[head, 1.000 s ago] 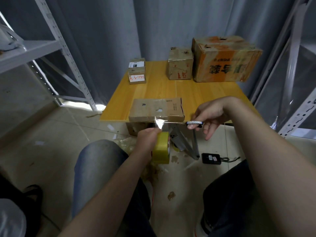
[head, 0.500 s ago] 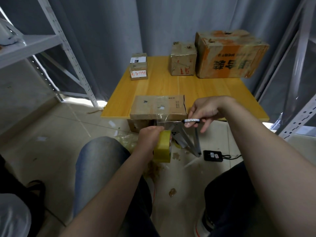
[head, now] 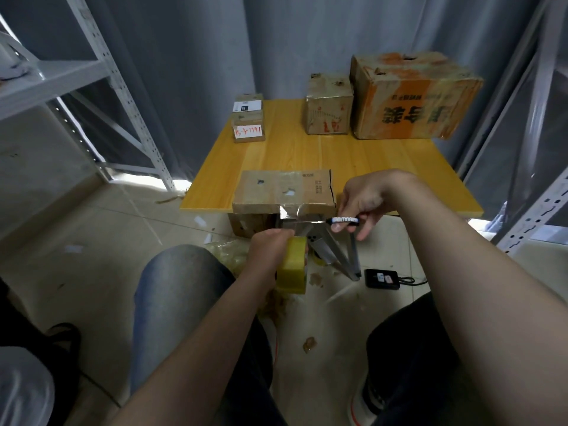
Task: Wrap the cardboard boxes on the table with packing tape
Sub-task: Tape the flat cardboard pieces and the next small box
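A flat box [head: 282, 192] lies at the near edge of the yellow wooden table [head: 338, 155], its front face flush with the table's rim or a little over it. A clear, shiny strip of tape [head: 293, 215] runs from that front face down to a yellow roll of tape [head: 293, 265], which hangs below the table edge, just above the person's knees. The left hand [head: 267, 247] grasps the roll from its left side, fingers curled round it. The right hand [head: 365, 201] hovers at the box's right front corner and pinches a pen-like tool [head: 344, 220] with a white label and a blue end between thumb and forefinger, the other fingers loosely spread below. The tool lies level, its tip pointing left and reaching the right edge of the strip; whether it has gone through the tape cannot be told. At the far side of the table stand two small boxes [head: 248, 118] close together on the left, one with a white label and one with red writing, then a medium box [head: 328, 109], and just beside it a large box [head: 412, 96] with orange print. Another box [head: 249, 224] sits on the floor under the table. A black device [head: 381, 278] with a cable lies on the tiled floor near the table legs. A grey metal shelf [head: 46, 78] stands at the left.
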